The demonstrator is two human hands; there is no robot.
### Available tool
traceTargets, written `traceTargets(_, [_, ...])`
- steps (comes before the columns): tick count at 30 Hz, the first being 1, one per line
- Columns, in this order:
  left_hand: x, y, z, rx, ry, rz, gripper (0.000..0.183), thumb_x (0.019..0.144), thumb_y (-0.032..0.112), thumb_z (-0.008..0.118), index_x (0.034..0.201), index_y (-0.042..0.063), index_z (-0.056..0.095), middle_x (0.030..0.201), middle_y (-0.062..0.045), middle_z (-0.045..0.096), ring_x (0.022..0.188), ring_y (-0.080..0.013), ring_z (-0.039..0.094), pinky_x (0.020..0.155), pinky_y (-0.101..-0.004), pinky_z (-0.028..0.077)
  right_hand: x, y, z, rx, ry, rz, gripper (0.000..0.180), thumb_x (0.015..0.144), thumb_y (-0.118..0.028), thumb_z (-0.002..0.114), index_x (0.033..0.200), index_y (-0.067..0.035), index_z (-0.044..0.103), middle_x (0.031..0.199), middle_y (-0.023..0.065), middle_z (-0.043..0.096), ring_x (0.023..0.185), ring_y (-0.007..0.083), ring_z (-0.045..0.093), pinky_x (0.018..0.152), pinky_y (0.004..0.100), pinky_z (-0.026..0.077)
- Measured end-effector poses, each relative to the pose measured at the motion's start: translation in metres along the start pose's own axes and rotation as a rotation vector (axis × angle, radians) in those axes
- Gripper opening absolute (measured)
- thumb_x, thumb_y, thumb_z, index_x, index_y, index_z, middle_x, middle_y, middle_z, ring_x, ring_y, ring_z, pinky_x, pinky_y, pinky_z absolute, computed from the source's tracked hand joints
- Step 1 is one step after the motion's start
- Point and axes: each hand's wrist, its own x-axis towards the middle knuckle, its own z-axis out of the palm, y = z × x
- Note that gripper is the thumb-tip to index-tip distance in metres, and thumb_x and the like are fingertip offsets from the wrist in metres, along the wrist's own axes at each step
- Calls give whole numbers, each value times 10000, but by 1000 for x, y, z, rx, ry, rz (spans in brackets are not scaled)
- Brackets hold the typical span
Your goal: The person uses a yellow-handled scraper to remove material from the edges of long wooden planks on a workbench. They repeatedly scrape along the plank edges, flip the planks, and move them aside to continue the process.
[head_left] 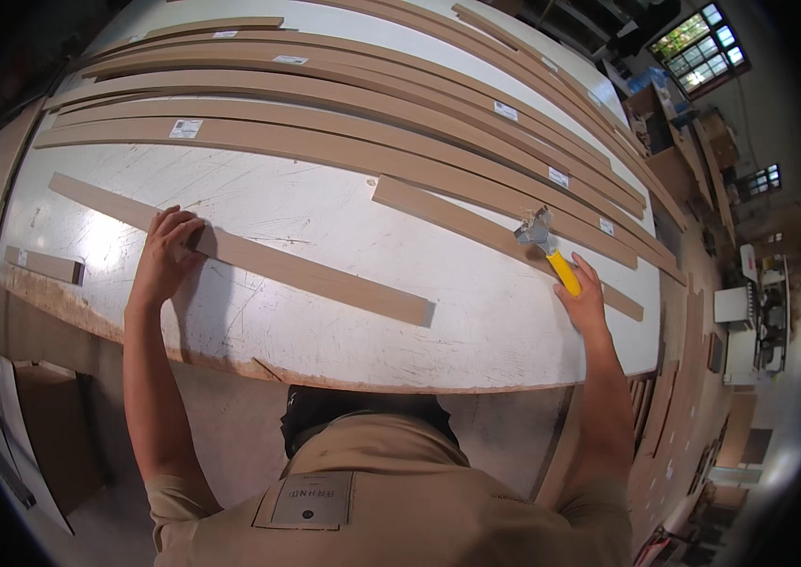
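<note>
My left hand (168, 251) grips a light-brown wood-look strip (315, 280) left of its middle, fingers over its far edge. The strip slants across the white worktable (343, 361), its right end nearer my body. In my right hand (583, 296) is the yellow handle of a scraper-like tool (563, 271). Its grey metal head points away from me and carries pale shavings or residue. The head is above a second strip (457, 216) on the table; whether they touch, I cannot tell.
Several long strips (343, 135) with white labels lie side by side across the table's far half. A short offcut (44, 265) sits by the near-left edge. The table's front edge (244, 365) is worn and chipped. Panels (39, 439) stand on the floor at left.
</note>
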Motion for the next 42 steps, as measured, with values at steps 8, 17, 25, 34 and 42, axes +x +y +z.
traceTargets(8, [-64, 137, 40, -235, 519, -248, 213, 953, 90, 724, 1131, -24, 696, 1091, -155, 739, 1024, -285, 716, 924, -362, 546, 29, 22, -17, 31, -160, -203, 373, 825, -151, 808, 1151, -37, 667, 1196, 130, 701, 1123, 312, 646, 969, 395, 508])
traceTargets(17, [-110, 471, 200, -1503, -732, -126, 656, 1027, 274, 693, 1499, -80, 408, 1313, -160, 642, 1255, -227, 598, 1092, -357, 460, -25, -38, -57, 1203, -870, 109, 270, 965, -211, 751, 1082, -66, 556, 926, -16, 565, 830, 92, 550, 730, 263, 474])
traceTargets(25, [-100, 490, 206, -1754, -685, -504, 292, 1021, 253, 701, 1122, -19, 678, 947, -42, 716, 861, -112, 696, 768, -255, 563, -42, -55, 16, 1510, -975, 183, 342, 949, -210, 759, 1099, -87, 477, 1123, 214, 680, 935, 249, 714, 779, 366, 614])
traceTargets(34, [-99, 519, 241, -1700, -701, -664, 297, 1071, 271, 605, 1110, -19, 655, 955, -56, 713, 825, -125, 703, 708, -294, 571, -17, -41, -6, 596, -754, -140, 333, 862, -194, 826, 1045, -42, 592, 990, 83, 691, 829, 165, 636, 774, 328, 528])
traceTargets(42, [-72, 552, 260, -1017, -880, -107, 264, 1028, 261, 581, 1016, 25, 699, 894, -118, 727, 769, -264, 714, 749, -375, 569, -20, -13, -31, 261, -417, -309, 319, 904, -218, 755, 1084, -16, 587, 887, 234, 670, 848, 436, 669, 756, 468, 539])
